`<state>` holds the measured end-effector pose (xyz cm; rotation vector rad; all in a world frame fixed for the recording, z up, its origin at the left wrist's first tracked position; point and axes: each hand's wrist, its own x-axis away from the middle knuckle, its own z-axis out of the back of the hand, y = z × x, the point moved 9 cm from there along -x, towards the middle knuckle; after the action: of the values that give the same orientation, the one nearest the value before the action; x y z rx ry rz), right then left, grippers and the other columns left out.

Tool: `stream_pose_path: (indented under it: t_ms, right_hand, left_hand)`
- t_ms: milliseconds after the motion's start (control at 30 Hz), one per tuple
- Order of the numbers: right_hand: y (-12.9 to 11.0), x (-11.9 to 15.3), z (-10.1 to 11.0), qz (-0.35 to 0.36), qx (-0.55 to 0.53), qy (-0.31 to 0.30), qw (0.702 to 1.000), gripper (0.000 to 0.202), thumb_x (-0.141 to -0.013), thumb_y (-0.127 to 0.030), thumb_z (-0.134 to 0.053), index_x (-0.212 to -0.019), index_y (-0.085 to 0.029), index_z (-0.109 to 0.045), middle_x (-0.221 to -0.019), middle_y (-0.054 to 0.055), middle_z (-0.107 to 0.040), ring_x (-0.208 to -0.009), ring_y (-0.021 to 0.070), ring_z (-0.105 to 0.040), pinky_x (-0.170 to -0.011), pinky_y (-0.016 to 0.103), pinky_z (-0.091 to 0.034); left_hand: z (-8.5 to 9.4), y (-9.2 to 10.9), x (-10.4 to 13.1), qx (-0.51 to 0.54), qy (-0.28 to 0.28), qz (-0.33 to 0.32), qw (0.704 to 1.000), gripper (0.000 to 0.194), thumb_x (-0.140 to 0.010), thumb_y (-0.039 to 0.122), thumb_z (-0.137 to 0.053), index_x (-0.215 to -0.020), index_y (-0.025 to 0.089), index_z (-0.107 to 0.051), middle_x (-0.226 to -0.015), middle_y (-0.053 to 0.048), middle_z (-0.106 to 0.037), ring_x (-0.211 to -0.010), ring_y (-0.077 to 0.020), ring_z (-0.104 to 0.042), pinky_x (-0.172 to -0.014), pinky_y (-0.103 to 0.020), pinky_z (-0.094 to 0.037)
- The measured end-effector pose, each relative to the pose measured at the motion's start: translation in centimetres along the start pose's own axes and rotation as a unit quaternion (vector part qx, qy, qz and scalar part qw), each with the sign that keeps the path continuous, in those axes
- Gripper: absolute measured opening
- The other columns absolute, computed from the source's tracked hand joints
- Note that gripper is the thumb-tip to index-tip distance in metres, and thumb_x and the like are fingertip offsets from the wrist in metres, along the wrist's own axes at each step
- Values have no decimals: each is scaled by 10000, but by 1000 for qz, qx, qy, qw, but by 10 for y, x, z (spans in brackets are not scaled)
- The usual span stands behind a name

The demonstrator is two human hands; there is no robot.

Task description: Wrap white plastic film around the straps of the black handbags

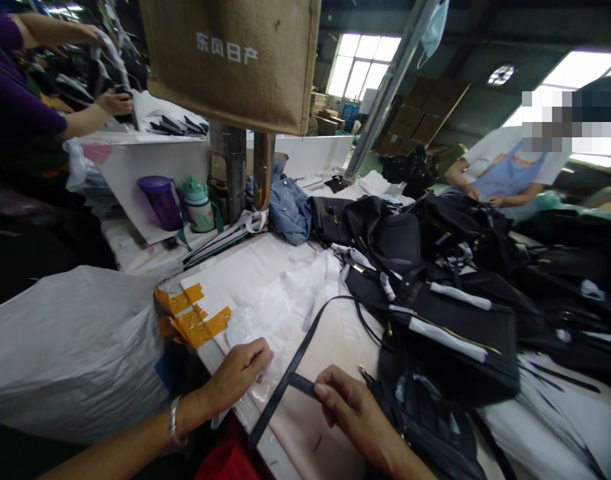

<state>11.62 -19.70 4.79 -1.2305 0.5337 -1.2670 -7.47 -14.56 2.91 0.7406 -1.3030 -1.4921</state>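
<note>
Black strap [288, 379]: lies between our two hands on the tabletop [220, 267], its long axis slanting from the near edge up and rightward, then bending over toward the bags; we cannot tell whether it joins one.
Tab [302, 385]: short and black, set crosswise to the strap, reaching from it to our right side.
Right hand [352, 407]: the nearer one; its grip pinches the tab's free end between thumb and fingers, with the strap just to its left.
Left hand [238, 377]: left of the strap and apart from it, fingers loosely curled beside the clear plastic [275, 313]; we cannot tell whether this grip holds any.
Orange tape [192, 317]: stuck over the tabletop corner, beyond our left hand.
Black bag [465, 327]: on its side to our right, white wrapping along its zip.
Co-worker [515, 167]: across the heaped bags, hands low in front.
</note>
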Motion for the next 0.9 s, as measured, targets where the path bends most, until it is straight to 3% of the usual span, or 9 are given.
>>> stream_pose_path:
  t_ms: [167, 400, 633, 767, 900]
  right_hand:
    - [-4, 1, 2, -16, 61, 35, 997, 255, -928, -397, -473, -802, -195, -563, -570, -43, -570, -533, 110, -496, -547, 222, -352]
    - [4, 4, -2, -39, 72, 27, 996, 194, -899, -347, -510, -796, -192, -566, -551, -42, -573, -530, 113, -500, -513, 214, -327]
    - [-4, 1, -1, 2, 62, 37, 997, 196, -921, -352, -486, -837, -195, -568, -580, -50, -574, -546, 102, -505, -550, 205, -344]
    - [-1, 1, 0, -5, 79, 29, 996, 163, -918, -332, -489, -860, -204, -572, -583, -54, -587, -541, 100, -516, -539, 199, -336]
    - [-1, 1, -4, 4, 101, -10, 995, 85, -891, -278, -518, -901, -217, -575, -593, -58, -599, -548, 99, -535, -546, 191, -345]
  left_hand:
    - [-14, 14, 0, -11, -22, -18, 1000, 328, -915, 427, -448, -680, 205, -504, -618, 34, -501, -598, -144, -521, -572, -228, -389]
    - [-19, 22, 2, -43, -27, -41, 998, 327, -931, 407, -433, -679, 203, -485, -622, 33, -487, -602, -135, -492, -568, -222, -373]
    - [-34, 16, 3, -22, -63, -44, 997, 342, -942, 428, -423, -720, 187, -522, -636, 31, -517, -603, -123, -512, -580, -219, -384]
    - [-49, 5, 4, 59, -136, 9, 989, 327, -924, 482, -440, -880, 180, -557, -706, 24, -550, -578, -112, -522, -516, -204, -389]
    - [-64, -1, 9, 145, -223, 76, 961, 324, -869, 453, -553, -991, 153, -572, -709, 12, -580, -600, -111, -533, -515, -193, -392]
